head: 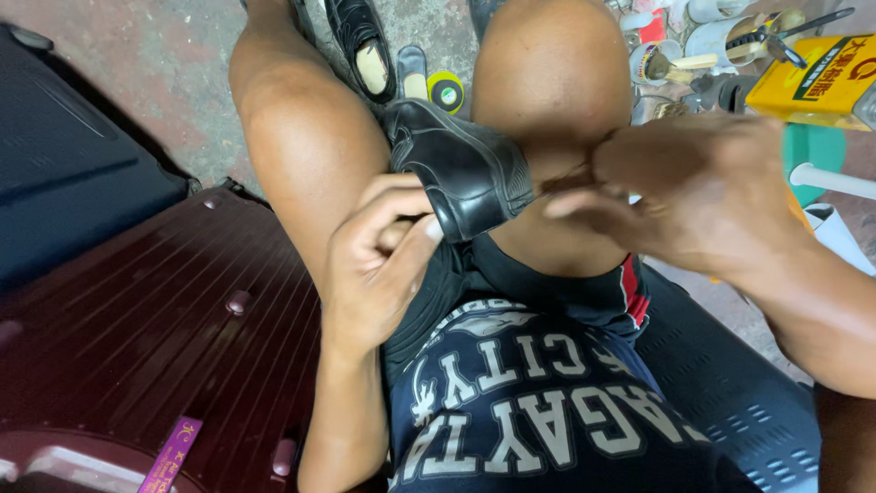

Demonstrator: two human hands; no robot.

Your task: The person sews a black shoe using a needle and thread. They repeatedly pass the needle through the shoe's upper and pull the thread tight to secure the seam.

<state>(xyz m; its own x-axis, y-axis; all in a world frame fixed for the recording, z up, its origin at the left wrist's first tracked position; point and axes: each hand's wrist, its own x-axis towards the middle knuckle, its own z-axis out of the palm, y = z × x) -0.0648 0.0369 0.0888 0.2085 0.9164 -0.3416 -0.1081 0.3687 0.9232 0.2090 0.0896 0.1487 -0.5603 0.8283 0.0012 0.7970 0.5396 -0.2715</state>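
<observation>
I see a black leather shoe [465, 169], smooth and a little shiny, with a rounded shape and a thick dark edge. It lies clamped between the two bare knees of the person, with its near end pointing toward the body. The left hand [379, 265] holds this near end, fingers curled and thumb pressed on the edge. The right hand [680, 187] is just beside the shoe on the other side; its fingers are pinched together on something thin, maybe a thread, but I cannot tell it clearly.

The floor [173, 64] is rough grey-pink concrete. At the left lies a dark red hard suitcase [155, 338] with ribbed shell, and behind it a dark blue one [64, 164]. Far ahead stand another black shoe [360, 46], a yellow can [826, 78] and white cups with tools [730, 41].
</observation>
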